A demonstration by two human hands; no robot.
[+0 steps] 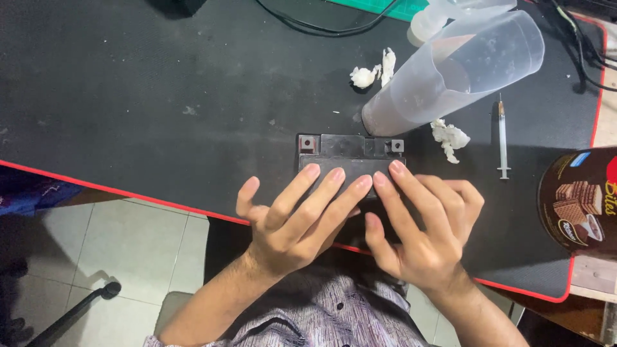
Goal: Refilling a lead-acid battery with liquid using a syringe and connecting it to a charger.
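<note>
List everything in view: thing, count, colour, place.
battery: one, dark grey, mat centre, under the fingertips
desk mat: one, black with red edge, covers the desk
plastic cup: one, translucent, behind the battery
tissue wads: three, white, around the cup
syringe: one, clear, right of the cup
tin: one, brown, right edge
cables: black, top edge
left hand: flat on the battery
right hand: flat on the battery

A matt black plastic battery (350,154) is seen on a dusty, cloth-like black mat (160,96); the cup (459,71) is translucent, frosted plastic.
</note>
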